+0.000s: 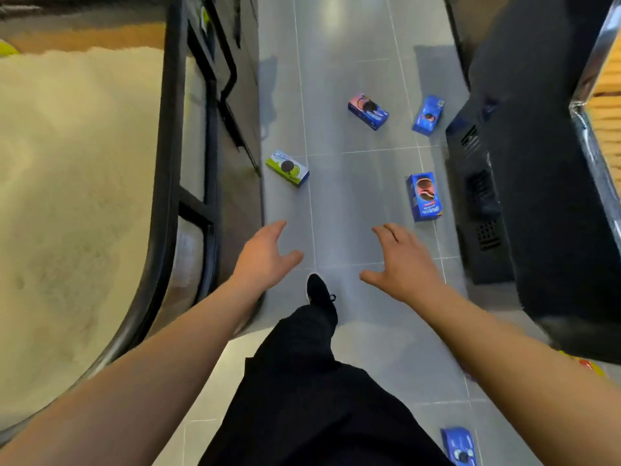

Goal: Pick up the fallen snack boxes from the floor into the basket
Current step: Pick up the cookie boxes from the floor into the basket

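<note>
I'm at the approach step: nothing is picked up yet. My left hand and right hand are both stretched out ahead of me over the grey tiled floor, fingers spread and relaxed, holding nothing.

The snack boxes are scattered on the floor beyond the hands. The green box lies just past my left hand, slightly to its outer side, near the foot of the dark shelving. The blue box lies ahead of my right hand and a little to its outside, flat on its back. Farther out, well beyond both hands, sit a pink-and-blue box and another blue box, near each other but apart. One more blue box is behind the hands, down by my right elbow side at the bottom edge of view.

My black shoe is stepping forward between the hands.

I can't see any basket in this view, so I can't say where the boxes will go.

My judgement: the next move calls for bending down and closing one hand round the nearest box, the green one for the left or the blue one for the right, then finding the basket.
</note>
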`<act>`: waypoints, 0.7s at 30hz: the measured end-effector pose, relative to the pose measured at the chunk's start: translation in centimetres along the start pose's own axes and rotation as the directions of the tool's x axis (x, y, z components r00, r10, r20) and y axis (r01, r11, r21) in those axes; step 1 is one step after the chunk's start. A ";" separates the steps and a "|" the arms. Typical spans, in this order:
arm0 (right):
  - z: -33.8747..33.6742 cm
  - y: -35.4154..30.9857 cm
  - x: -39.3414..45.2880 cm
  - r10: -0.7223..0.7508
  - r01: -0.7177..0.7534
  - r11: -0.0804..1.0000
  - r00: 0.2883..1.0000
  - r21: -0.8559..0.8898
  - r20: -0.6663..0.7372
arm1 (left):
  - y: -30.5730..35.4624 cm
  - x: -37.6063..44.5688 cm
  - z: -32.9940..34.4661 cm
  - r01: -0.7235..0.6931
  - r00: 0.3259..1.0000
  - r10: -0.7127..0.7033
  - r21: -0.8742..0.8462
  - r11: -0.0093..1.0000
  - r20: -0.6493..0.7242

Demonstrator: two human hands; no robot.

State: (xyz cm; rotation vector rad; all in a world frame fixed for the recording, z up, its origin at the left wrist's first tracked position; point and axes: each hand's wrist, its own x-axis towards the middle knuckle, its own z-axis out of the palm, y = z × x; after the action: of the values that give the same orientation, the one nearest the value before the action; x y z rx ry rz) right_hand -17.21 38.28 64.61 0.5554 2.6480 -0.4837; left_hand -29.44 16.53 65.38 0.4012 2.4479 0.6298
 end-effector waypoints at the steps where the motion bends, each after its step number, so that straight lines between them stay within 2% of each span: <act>1: -0.9 -0.4 2.2 -0.008 0.008 1.000 1.000 0.002 0.016 | 0.0 1.8 -1.1 0.019 1.000 -0.019 -0.010 1.000 -0.004; 8: -5.9 -3.0 15.5 -0.057 0.054 0.998 0.996 0.039 0.071 | 1.5 13.8 -6.9 0.101 0.994 -0.103 -0.052 0.994 -0.038; 13: -8.6 -3.6 23.7 -0.080 0.076 0.996 0.992 0.047 0.094 | 3.5 20.9 -8.3 0.161 0.985 -0.167 -0.107 0.981 -0.047; 21: -11.5 -1.1 37.1 -0.119 0.106 0.990 0.982 0.091 0.144 | 7.3 32.8 -8.5 0.236 0.969 -0.239 -0.065 0.970 -0.053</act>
State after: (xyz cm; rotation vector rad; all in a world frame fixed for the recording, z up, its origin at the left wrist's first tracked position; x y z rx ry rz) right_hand -52.48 53.35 58.56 0.3791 2.5342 -0.6460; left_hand -59.39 33.20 60.33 0.0632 2.4783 0.6151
